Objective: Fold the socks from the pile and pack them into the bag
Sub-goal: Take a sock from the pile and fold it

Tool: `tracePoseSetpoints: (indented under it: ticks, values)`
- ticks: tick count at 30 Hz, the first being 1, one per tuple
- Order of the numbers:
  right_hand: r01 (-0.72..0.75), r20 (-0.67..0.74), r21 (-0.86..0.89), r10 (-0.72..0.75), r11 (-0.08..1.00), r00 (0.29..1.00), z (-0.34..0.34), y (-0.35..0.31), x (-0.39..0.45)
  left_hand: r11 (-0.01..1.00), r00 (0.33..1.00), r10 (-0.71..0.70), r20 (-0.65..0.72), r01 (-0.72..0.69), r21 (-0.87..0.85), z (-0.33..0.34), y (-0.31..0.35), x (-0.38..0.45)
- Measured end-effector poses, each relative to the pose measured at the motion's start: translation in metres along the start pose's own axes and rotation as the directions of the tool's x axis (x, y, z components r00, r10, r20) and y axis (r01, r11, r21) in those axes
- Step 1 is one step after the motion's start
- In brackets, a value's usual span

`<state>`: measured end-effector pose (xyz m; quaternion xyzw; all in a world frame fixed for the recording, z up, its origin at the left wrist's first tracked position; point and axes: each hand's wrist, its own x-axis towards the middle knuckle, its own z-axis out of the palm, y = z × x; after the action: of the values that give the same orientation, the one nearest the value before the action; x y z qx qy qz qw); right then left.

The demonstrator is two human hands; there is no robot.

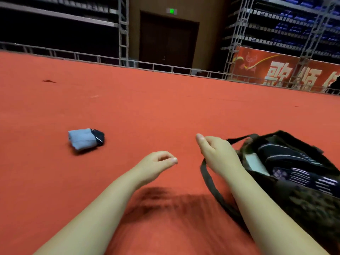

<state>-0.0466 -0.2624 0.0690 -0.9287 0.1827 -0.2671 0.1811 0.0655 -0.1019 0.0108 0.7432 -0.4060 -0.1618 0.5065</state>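
Hands: my left hand (156, 163) hovers over the carpet, fingers loosely curled, holding nothing; my right hand (215, 153) hangs just beside the bag, fingers curled in, thumb raised, and I cannot tell whether it holds anything.
Head view, surroundings: a folded sock bundle (86, 139), light blue with a dark striped end, lies alone on the floor, well apart from my left hand and on the far side from the bag; nothing stands between.
Obstruction: my right forearm crosses in front of the bag's near edge and its strap (213, 188), which loops onto the floor.
Surface: red carpet (165, 107), with a dark shadow under my arms.
Room: a low metal railing (147, 65) borders the carpet; behind it a dark door (167, 39) under a green sign (171, 11), tiered racks on both sides, and a red banner (276, 70) at right.
Container: a dark patterned bag (303, 205) lies open at right.
Contents: dark socks (287, 159) with pale stripes fill its mouth, beside something pale and flat.
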Motion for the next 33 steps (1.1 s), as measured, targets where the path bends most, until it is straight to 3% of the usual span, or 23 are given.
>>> tracePoseSetpoints:
  ticks: [7, 13, 16, 19, 23, 25, 30, 33]
  values:
    - [-0.045, 0.331, 0.208, -0.027, 0.977, 0.943, 0.150, -0.071, 0.037, 0.977, 0.963, -0.215, -0.162, 0.212, -0.034, -0.100, -0.094, -0.031]
    - [-0.029, 0.448, 0.207, -0.068, 0.978, 0.892, 0.243, -0.111, 0.048, 0.948, 0.900, -0.280, -0.335, 0.315, 0.053, -0.156, -0.150, -0.044]
    - [-0.016, 0.396, 0.098, -0.024, 0.995, 0.918, 0.269, -0.117, 0.053, 0.928, 0.799, -0.176, -0.575, 0.330, 0.175, -0.178, -0.173, -0.044]
    - [0.008, 0.352, 0.063, -0.030, 0.998, 0.935, 0.277, -0.114, 0.058, 0.917, 0.602, -0.050, -0.797, 0.345, 0.202, -0.199, -0.193, -0.034]
    - [-0.015, 0.358, 0.104, -0.023, 0.994, 0.933, 0.282, -0.110, 0.058, 0.895, 0.578, -0.266, -0.772, 0.445, 0.025, -0.210, -0.214, -0.006]
    - [-0.022, 0.353, 0.122, -0.023, 0.992, 0.935, 0.283, -0.110, 0.057, 0.878, 0.560, -0.284, -0.778, 0.477, 0.022, -0.207, -0.217, 0.005]
    - [-0.045, 0.340, 0.190, -0.023, 0.981, 0.940, 0.283, -0.109, 0.058, 0.946, 0.563, -0.206, -0.800, 0.324, -0.016, -0.202, -0.207, 0.010]
    - [-0.110, 0.239, 0.483, -0.010, 0.869, 0.971, 0.286, -0.104, 0.059, 0.936, 0.620, -0.302, -0.724, 0.050, -0.348, -0.195, -0.189, 0.001]
